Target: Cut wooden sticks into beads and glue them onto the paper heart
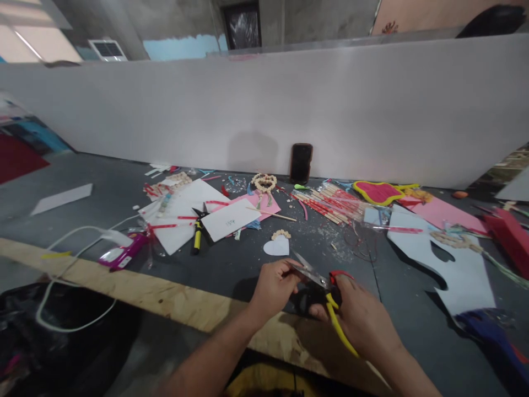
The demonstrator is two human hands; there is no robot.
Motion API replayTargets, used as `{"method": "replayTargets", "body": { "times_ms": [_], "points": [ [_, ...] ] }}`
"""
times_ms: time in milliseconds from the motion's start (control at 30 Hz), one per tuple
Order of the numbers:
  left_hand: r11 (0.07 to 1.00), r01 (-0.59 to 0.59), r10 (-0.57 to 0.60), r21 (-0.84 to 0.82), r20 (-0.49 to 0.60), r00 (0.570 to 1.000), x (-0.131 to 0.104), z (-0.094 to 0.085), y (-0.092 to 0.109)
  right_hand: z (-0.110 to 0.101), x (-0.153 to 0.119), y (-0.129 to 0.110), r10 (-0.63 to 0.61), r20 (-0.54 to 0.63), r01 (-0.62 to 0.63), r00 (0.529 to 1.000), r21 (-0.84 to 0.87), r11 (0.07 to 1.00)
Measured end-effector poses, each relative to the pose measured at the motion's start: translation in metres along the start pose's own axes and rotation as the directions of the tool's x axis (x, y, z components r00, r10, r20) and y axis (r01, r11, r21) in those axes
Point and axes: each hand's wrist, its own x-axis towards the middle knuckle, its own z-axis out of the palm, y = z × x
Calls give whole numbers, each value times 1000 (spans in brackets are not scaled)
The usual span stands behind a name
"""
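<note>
Right now, in the head view, your scissors (323, 282) lie low at centre, blades toward 10 o'clock and slightly parted, long axis running back to 4 or 5. Your right hand (363, 314) is closed round the handles; your left hand (275, 286) has its fingertips pinched together at the blade tips, though what sits between them is unclear. The wooden edge (198, 305) passes beneath your wrists at 6. Bare tabletop (392, 331) opens toward 3, before the white sheet (463, 275); the paper heart (276, 247) sits near at 10.

Near the scissors (323, 281), the left hand (276, 284) pinches with fingertips at their blades, while the right hand (355, 309) grips their handles, both forearms reaching forward.
</note>
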Motion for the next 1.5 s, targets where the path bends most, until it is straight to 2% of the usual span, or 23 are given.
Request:
{"method": "replayTargets", "body": {
  "times_ms": [167, 300, 367, 533, 733, 1033, 1133, 1233, 1333, 1500],
  "points": [
    [999, 16, -19, 31, 85, 996, -1, -3, 4, 8, -1, 3, -89, -70, 90, 994, 11, 996],
    [999, 29, -27, -20, 94, 995, -2, 0, 8, 7, 0, 0, -46, -61, 45, 997, -14, 999],
    [999, 31, -28, -39, 77, 997, -2, 2, 8, 6, 0, 0, -22, -42, 21, 999, -35, 999],
    [998, 22, -25, -61, -54, 998, -3, 5, 3, 5, 1, -1, -16, -44, 13, 999, -65, 998],
    [997, 19, -20, -71, -14, 1000, -5, 4, 1, 7, 1, -1, -29, -29, 28, 999, -30, 999],
    [998, -11, 11, -65, 5, 1000, -1, 4, 2, 3, 0, 0, 13, 149, -29, 989, 110, 994],
    [997, -20, 21, -75, 13, 1000, 0, 3, 4, 4, 0, -1, 9, 112, -20, 994, 99, 995],
    [995, -25, 28, -93, 23, 999, 1, 2, 4, 7, -1, 1, -43, -4, 43, 999, 75, 996],
    [994, 10, -1, -107, 77, 997, 1, 0, 3, 8, -2, 3, -99, -98, 101, 990, 19, 995],
    [996, 54, -43, -67, 149, 988, 3, -1, 2, 9, -2, 2, -125, -143, 120, 982, -43, 992]
  ]
}}
